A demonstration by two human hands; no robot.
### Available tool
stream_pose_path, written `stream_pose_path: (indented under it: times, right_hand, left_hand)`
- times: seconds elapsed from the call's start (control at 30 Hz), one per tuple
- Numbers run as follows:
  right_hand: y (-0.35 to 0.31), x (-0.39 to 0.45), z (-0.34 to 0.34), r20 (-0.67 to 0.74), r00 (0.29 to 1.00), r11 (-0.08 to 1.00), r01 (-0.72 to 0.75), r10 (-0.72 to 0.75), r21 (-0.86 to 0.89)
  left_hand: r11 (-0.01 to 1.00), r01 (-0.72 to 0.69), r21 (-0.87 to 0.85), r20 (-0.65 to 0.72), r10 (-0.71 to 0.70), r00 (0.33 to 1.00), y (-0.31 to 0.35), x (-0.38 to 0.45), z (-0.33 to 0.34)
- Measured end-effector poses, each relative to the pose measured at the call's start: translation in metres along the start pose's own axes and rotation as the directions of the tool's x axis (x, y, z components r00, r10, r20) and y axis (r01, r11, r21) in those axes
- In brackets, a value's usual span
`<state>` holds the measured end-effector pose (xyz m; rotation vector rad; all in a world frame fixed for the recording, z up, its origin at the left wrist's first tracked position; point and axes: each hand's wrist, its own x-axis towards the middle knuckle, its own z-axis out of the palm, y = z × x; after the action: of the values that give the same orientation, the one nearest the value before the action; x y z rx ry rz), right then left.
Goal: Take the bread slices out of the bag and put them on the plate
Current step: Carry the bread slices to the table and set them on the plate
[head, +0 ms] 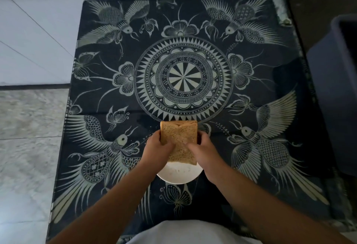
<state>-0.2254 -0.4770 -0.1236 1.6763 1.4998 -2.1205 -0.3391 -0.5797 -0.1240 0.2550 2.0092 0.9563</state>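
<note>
Two bare hands are in view, the left hand point(158, 145) and the right hand point(205, 152). Between them is one stack of brown, square bread slices point(178, 141); how many slices it holds cannot be told, as only the top face and some edges show. There is one round white plate point(178, 176), one dark blue tablecloth with pale bird and flower patterns point(181, 77), and one dark grey plastic bin point(336, 89) at the right.

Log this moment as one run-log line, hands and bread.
left hand: grips bread | right hand: grips bread | bread: held over plate, bag not discernible | plate: on table, no slices visible
</note>
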Motion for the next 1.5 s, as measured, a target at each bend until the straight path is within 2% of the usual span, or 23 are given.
stream_pose_path:
  times: [0.17, 0.27, 0.33, 0.53, 0.8, 1.1, 1.3, 1.5]
  right_hand:
    - [-0.007, -0.004, 0.002, 0.048, 0.999, 1.000, -0.010, 0.011, -0.017]
    - [-0.009, -0.006, 0.004, -0.004, 1.000, 0.976, 0.007, -0.008, -0.216]
    - [-0.006, -0.008, 0.004, -0.052, 0.999, 0.958, -0.003, -0.012, -0.287]
    - [0.003, -0.011, 0.004, -0.027, 0.999, 0.988, 0.016, -0.021, -0.152]
    - [0.002, -0.011, 0.006, 0.008, 0.998, 0.993, 0.065, -0.065, -0.102]
    - [0.002, -0.008, 0.001, -0.026, 0.997, 0.982, 0.063, -0.069, -0.176]
    - [0.008, -0.009, 0.004, -0.091, 0.989, 0.968, 0.090, -0.114, -0.236]
    - [0.008, -0.010, 0.009, -0.112, 0.986, 0.969, 0.098, -0.125, -0.225]
  left_hand:
    - [1.000, 0.010, 0.008, 0.003, -0.010, 1.000, -0.002, -0.001, 0.000]
    - [1.000, 0.013, 0.005, 0.011, -0.013, 1.000, -0.002, -0.001, 0.000]
    - [1.000, 0.014, -0.008, 0.006, -0.014, 1.000, -0.003, -0.002, 0.000]
    - [0.999, 0.032, -0.024, -0.003, -0.032, 0.999, -0.008, -0.007, 0.004]
    - [1.000, 0.022, 0.008, 0.006, -0.022, 1.000, -0.010, -0.005, -0.001]
    - [1.000, 0.000, 0.007, 0.035, 0.000, 0.999, -0.013, -0.003, 0.002]
    - [0.998, 0.011, 0.058, -0.103, -0.005, 0.995, -0.016, -0.007, 0.010]
    - [0.999, 0.003, 0.032, -0.070, 0.000, 0.998, -0.015, -0.011, 0.011]
